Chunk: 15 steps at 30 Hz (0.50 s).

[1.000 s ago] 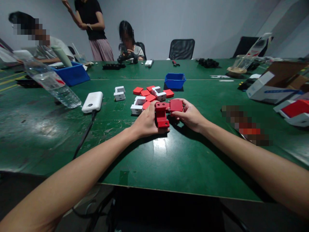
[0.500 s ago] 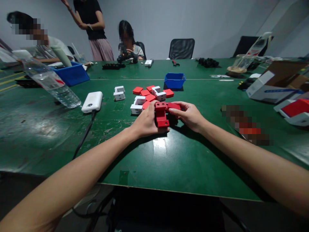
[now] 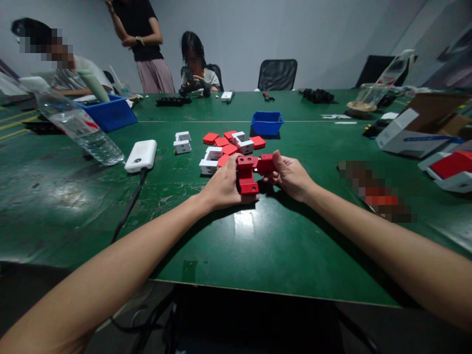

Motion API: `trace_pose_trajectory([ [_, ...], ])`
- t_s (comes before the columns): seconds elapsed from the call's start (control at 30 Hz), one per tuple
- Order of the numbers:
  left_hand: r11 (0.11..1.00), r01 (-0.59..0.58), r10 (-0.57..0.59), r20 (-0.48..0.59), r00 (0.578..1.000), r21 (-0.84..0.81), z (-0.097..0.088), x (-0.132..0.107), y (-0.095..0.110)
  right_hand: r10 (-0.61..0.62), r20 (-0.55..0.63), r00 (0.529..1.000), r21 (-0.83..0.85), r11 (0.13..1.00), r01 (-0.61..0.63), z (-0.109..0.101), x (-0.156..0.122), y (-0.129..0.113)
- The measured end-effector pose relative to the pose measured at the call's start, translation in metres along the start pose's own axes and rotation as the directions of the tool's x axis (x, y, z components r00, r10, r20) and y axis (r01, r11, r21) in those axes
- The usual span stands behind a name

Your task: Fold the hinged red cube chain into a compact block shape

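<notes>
1. Near the centre of the frame, a red bracket (image 3: 247, 176) is held by the left hand (image 3: 224, 188), whose thumb and fingers are closed around its left side.
2. Just right of it, a red block (image 3: 265, 165) is clasped by the right hand (image 3: 294, 178), with the thumb raised against its right end and the fingers curled beneath. Whether block and bracket are joined cannot be told.
3. Above the left hand, loose red blocks (image 3: 211, 138) are scattered among two white brackets (image 3: 211, 166); a third white bracket (image 3: 182, 143) is set apart to their left.
4. In the upper middle, a small blue bin (image 3: 267, 128) is seen on the green table (image 3: 221, 260).
5. At centre left, a white power bank (image 3: 142, 153) is placed with a black cable (image 3: 129, 210) attached; beyond it, a water bottle (image 3: 86, 135) is seen.
6. Across the upper left, three people (image 3: 142, 37) are partly shown.
7. At the right edge, an opened box (image 3: 405, 135) is seen.
</notes>
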State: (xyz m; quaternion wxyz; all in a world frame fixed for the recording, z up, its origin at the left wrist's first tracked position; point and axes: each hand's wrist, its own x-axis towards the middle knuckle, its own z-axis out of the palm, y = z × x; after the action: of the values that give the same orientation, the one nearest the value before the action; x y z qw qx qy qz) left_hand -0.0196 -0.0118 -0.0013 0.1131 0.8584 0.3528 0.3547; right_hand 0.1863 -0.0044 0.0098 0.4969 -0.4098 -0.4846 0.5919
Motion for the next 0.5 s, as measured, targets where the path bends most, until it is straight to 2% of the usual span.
trace_pose_trajectory([
  [0.2,1.000,-0.002,0.002,0.003,1.000,-0.002,0.0002,0.0004,0.0001,0.030,0.047,0.998,-0.058,0.998,-0.027,-0.0030,-0.0010,0.0013],
  [0.5,1.000,0.023,-0.023,0.007,1.000,-0.003,0.0003,-0.0007,-0.0003,-0.053,0.059,0.997,-0.038,0.998,0.055,-0.0040,0.0006,0.0046],
])
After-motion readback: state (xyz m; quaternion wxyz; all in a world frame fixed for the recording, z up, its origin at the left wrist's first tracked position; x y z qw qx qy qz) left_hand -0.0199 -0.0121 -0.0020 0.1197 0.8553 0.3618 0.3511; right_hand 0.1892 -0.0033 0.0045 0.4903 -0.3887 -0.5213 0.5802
